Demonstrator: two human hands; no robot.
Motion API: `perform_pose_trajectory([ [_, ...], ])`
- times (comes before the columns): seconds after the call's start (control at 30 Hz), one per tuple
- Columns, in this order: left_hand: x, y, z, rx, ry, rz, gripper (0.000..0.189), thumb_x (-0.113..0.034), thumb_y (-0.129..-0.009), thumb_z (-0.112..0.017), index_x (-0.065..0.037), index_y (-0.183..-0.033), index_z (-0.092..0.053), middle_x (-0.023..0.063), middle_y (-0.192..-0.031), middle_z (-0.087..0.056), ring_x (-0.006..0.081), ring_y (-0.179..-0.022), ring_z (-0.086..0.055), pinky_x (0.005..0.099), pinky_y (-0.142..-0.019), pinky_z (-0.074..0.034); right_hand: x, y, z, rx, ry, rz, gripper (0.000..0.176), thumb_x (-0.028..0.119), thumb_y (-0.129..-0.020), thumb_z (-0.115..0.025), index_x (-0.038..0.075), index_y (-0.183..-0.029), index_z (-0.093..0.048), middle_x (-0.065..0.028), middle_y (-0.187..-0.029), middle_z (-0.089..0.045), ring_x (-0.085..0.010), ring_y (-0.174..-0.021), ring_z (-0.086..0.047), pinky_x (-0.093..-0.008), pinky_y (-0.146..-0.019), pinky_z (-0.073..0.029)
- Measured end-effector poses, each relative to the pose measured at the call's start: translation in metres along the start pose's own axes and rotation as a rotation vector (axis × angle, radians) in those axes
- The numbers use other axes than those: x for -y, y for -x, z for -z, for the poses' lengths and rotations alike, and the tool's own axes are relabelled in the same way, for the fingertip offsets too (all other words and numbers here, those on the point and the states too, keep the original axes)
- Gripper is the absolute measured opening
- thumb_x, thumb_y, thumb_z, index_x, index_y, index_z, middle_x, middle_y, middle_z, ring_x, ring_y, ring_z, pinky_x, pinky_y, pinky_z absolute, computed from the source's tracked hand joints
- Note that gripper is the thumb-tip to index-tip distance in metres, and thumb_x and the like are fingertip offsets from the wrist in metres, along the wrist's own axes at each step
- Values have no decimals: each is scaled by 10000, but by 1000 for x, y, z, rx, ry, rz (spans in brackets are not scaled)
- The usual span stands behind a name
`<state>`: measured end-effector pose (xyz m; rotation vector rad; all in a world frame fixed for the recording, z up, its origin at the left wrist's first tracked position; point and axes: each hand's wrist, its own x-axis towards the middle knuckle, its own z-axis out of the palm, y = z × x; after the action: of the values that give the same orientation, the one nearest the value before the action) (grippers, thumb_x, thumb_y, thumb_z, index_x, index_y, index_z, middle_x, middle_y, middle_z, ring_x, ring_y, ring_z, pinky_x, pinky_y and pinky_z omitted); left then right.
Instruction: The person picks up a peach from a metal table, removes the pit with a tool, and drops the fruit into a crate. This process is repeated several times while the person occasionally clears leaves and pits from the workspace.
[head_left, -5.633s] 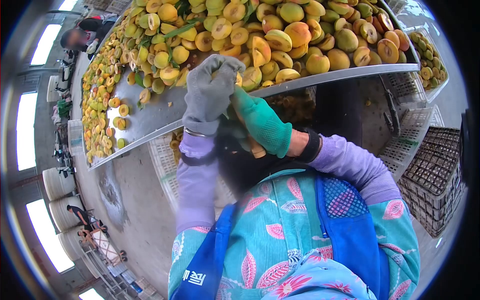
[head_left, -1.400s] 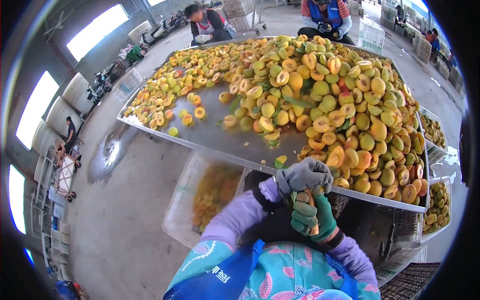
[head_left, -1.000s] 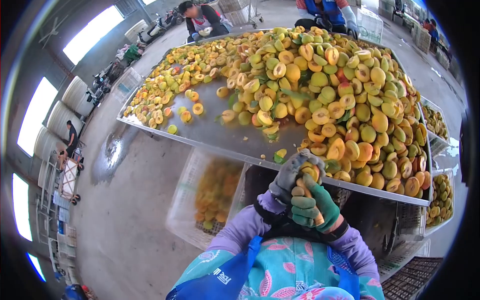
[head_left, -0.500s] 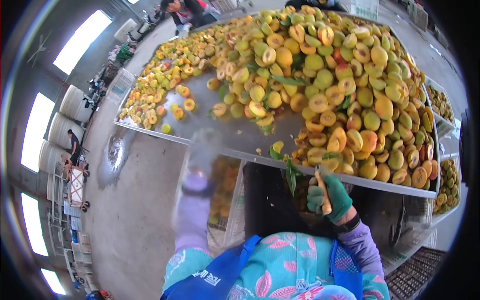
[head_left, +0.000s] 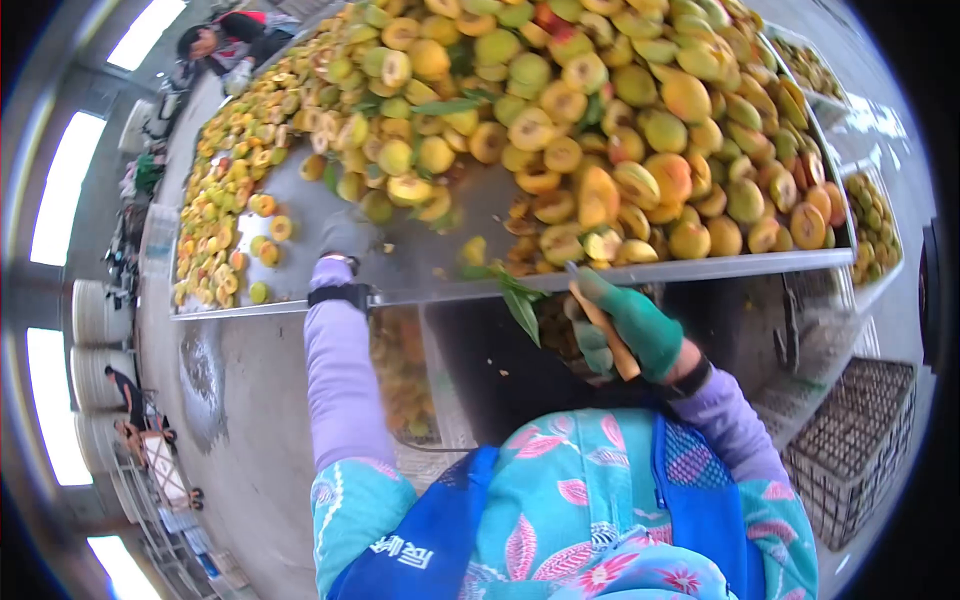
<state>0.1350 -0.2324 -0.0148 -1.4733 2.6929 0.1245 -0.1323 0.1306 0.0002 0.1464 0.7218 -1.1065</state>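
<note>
A metal table (head_left: 440, 285) bears a large heap of halved and whole yellow-green fruit (head_left: 600, 150). My left hand (head_left: 349, 236), in a grey glove, is over the bare metal near the front edge; motion blurs its fingers, so I cannot tell what it holds. In a green glove, my right hand (head_left: 640, 325) is closed round the wooden handle of a knife (head_left: 605, 330), at the table's front edge. Green leaves (head_left: 520, 303) hang over that edge just left of the knife.
Crates of fruit (head_left: 872, 225) stand beyond the table's right end, and a stacked dark crate (head_left: 850, 430) is at lower right. A co-worker (head_left: 235, 45) leans at the table's far left. Large white tubs (head_left: 100, 375) line the left wall.
The whole view has shifted, with the table now further left and higher. My left hand has moved from the front edge to over the metal surface. My right hand still grips the knife.
</note>
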Motion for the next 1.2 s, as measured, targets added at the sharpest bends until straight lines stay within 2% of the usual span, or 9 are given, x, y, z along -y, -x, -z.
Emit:
perform_pose_trajectory([
  [0.07, 7, 34, 1, -218, 92, -414, 277, -80, -760, -674, -31, -1033, -689, 160, -979, -694, 292, -938, -666, 373, -865, -523, -2, -5, 9, -11, -56, 23, 394, 506, -951, -519, 115, -915, -532, 12, -606, -491, -110, -443, -467, -252, -395, -384],
  [0.17, -59, 92, 18, -324, 484, -175, 294, -4, -803, -625, 2, -1095, -657, 144, -993, -692, 276, -929, -667, 344, -861, -528, -4, 16, -12, -85, 157, 59, 360, 465, -959, -530, 105, -939, -542, 9, -631, -506, -100, -464, -480, -242, -415, -394],
  [0.3, -151, 126, 2, -176, 1707, -77, 337, -4, -878, -590, 37, -1210, -553, 139, -1051, -648, 224, -940, -644, 308, -860, -522, -25, 6, -45, -153, 733, 409, 315, 401, -960, -533, 95, -1029, -572, -40, -684, -573, -179, -526, -545, -296, -489, -414],
  [0.4, -207, 148, 7, -154, 1439, -115, 334, -5, -885, -594, 41, -1210, -536, 147, -1058, -636, 200, -940, -634, 291, -853, -517, -35, -13, -35, -271, 1256, 728, 397, 417, -961, -507, 32, -1050, -552, -232, -799, -635, -422, -740, -620, -478, -640, -470],
  [0.53, -237, 157, -2, -266, 1237, -225, 323, -12, -867, -624, 36, -1181, -567, 114, -1139, -631, 205, -1019, -622, 326, -875, -520, -31, -17, -23, -390, 1249, 736, 455, 443, -968, -483, 0, -1050, -543, -245, -798, -637, -438, -770, -618, -489, -670, -473],
  [0.7, -243, 155, 5, 227, 2312, 31, 306, -88, -964, -517, 50, -1236, -495, 188, -1071, -619, 263, -933, -647, 347, -841, -545, -40, -15, -18, -361, 1237, 735, 503, 452, -977, -459, -34, -1083, -533, -262, -820, -637, -439, -781, -615, -480, -681, -476],
  [1.0, -253, 159, -4, 67, 2151, 51, 267, -40, -920, -560, 5, -1176, -497, 166, -1092, -586, 278, -900, -662, 367, -765, -574, -44, -17, -13, -305, 1139, 743, 555, 462, -985, -436, -61, -1154, -515, -288, -849, -629, -457, -796, -606, -483, -692, -474],
  [1.13, -262, 155, -9, -163, 1740, -110, 169, -90, -941, -547, -5, -1084, -517, 155, -971, -616, 253, -788, -653, 350, -695, -564, -48, -25, -15, -276, 1026, 757, 533, 445, -990, -446, -66, -1114, -533, -265, -837, -633, -406, -756, -612, -451, -686, -476],
  [1.2, -272, 153, -3, -118, 2023, 87, 128, -114, -952, -539, -12, -1027, -524, 150, -906, -628, 236, -726, -639, 339, -654, -553, -45, -11, -29, -239, 857, 633, 520, 441, -991, -456, -63, -1082, -547, -229, -824, -632, -331, -731, -597, -416, -680, -474],
])
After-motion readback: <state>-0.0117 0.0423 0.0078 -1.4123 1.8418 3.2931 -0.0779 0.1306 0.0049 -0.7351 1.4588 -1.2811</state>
